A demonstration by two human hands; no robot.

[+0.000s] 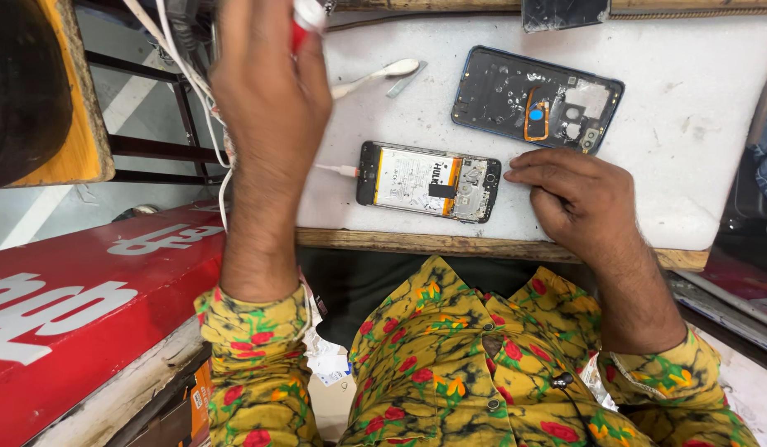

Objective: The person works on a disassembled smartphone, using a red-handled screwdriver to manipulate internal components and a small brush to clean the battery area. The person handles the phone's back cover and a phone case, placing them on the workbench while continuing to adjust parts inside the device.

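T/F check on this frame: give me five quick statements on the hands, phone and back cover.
1. The opened phone lies on the white table. True.
2. A cable is plugged into the phone. True.
3. The right hand is raised off the table. False: it rests beside the phone; the left hand is the raised one.
4. The left hand holds a red and white thing. True.
5. The back cover sits on the phone. False: it lies apart, farther back.

Bright, even daylight, soft shadows under the hands, mild glare on the white worktop [690, 124], edges slightly stretched.
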